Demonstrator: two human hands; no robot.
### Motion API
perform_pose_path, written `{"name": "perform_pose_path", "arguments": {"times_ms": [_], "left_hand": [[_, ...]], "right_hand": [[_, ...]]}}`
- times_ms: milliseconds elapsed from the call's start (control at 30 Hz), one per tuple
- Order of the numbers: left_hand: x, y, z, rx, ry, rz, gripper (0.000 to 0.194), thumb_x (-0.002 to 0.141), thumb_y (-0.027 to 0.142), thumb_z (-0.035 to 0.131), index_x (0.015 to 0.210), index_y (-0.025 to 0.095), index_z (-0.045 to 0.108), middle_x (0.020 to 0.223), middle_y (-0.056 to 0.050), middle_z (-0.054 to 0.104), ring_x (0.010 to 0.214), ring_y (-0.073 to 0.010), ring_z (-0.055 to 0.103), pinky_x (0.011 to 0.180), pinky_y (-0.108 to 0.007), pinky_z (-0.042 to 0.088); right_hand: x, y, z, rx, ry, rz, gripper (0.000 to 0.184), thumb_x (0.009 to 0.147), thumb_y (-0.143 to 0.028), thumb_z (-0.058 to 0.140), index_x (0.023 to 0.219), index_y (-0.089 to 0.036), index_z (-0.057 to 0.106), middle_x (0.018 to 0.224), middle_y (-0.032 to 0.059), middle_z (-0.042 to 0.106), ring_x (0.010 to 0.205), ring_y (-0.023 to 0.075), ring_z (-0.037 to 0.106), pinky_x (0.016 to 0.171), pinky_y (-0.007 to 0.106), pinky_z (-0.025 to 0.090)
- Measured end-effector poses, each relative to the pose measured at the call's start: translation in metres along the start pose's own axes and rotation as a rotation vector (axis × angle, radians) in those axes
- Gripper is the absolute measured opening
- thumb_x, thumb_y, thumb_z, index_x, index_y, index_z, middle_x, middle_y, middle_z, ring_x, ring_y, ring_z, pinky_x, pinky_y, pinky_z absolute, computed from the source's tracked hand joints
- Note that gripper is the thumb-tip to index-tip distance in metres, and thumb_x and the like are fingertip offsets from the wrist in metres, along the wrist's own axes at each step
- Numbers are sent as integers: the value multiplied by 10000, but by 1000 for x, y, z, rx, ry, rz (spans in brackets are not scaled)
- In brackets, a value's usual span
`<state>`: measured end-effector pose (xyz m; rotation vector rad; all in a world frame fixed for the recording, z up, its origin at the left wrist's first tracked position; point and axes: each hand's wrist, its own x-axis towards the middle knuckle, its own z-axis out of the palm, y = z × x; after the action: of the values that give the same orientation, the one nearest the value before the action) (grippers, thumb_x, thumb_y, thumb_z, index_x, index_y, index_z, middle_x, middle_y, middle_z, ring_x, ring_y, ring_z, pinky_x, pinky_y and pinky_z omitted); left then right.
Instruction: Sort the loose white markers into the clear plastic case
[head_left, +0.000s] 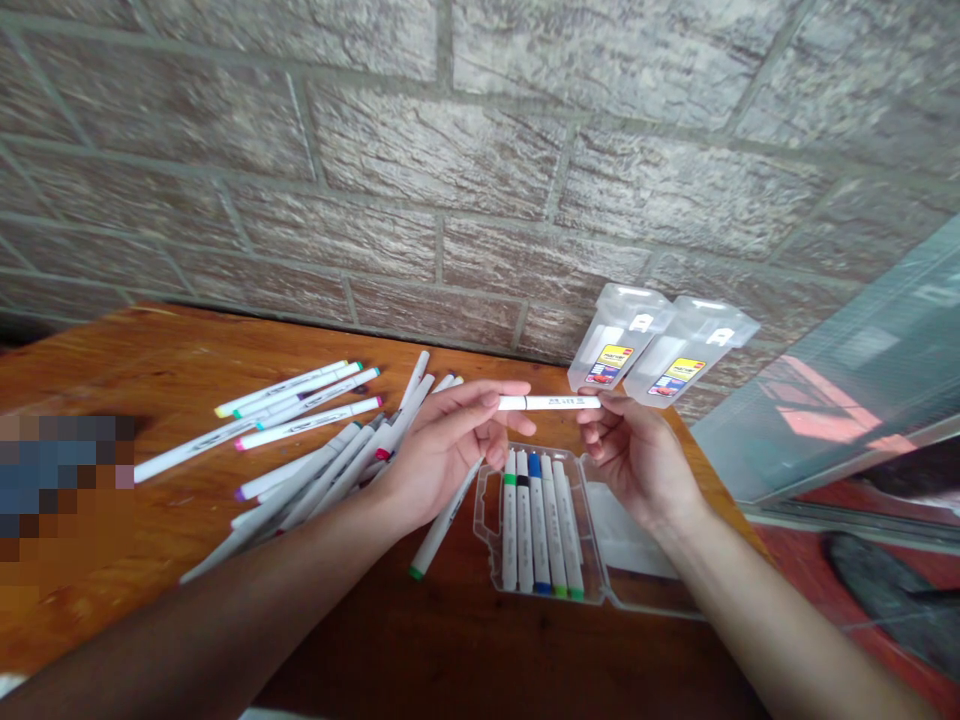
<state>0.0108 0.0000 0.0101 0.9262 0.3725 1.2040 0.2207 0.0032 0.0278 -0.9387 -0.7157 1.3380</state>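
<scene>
A white marker (551, 403) is held level between my two hands, above the table. My left hand (457, 430) pinches its left end between thumb and fingers; my right hand (637, 450) pinches the right end. Just below them lies an open clear plastic case (487, 520) with several white markers (538, 530) side by side in it, showing green, black and blue bands. One green-tipped marker (442, 530) lies on the table left of the case. Beneath and left of my left forearm is a loose pile of white markers (322, 485).
More markers with coloured ends (300, 400) lie on the wooden table (90, 370) at the left. Two clear labelled cases (622, 340) stand at the back against the brick wall (495, 170). A glass panel (847, 370) borders the table's right side. A blurred patch covers the far left.
</scene>
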Motion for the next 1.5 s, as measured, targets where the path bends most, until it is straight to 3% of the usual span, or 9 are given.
{"name": "perform_pose_path", "arguments": {"times_ms": [233,467,667,1000,1200,1333,1500], "left_hand": [[-2,-1,-2,31,-107,4,316,980,216,623,1270,160,734,1047,-161,788,610,-92,595,630,-261,464],[-3,-1,2,85,-145,-2,348,938,251,707,1282,203,735,1065,-152,793,611,-86,584,632,-265,455],[-3,0,6,158,-129,-31,373,899,332,754,1245,192,757,1042,-154,800,593,-101,556,642,-295,462],[-1,-2,2,152,-75,-11,309,954,326,681,1211,181,774,998,-149,804,598,-96,563,645,-270,459],[0,-4,0,294,-22,8,380,989,379,628,1299,182,726,1092,-158,788,621,-103,554,637,-271,440],[-2,-1,4,462,-24,28,421,989,412,616,1311,159,717,1071,-160,794,615,-113,568,635,-272,449],[-5,0,8,501,-21,27,415,954,396,666,1288,158,727,1016,-147,805,604,-117,572,615,-262,469]], "right_hand": [[1,0,0,30,25,43,107,809,-131,675,860,-94,763,608,51,729,449,91,590,400,139,487],[2,0,0,6,19,53,112,788,-146,690,846,-86,764,604,46,718,442,87,585,374,134,464],[0,0,1,0,19,38,104,775,-169,715,830,-102,773,594,36,708,446,84,574,371,130,459],[1,2,-4,-31,21,-46,124,780,-195,739,859,-108,778,620,33,711,467,84,581,389,131,466],[4,3,-5,-48,51,-74,123,768,-212,754,834,-108,768,615,40,706,459,83,572,388,137,455],[5,3,-5,-60,62,-84,124,760,-218,758,825,-113,767,609,31,692,453,78,558,377,136,435],[4,2,-4,-78,69,-75,129,760,-238,763,816,-121,764,605,25,683,449,75,545,374,134,427]]}}
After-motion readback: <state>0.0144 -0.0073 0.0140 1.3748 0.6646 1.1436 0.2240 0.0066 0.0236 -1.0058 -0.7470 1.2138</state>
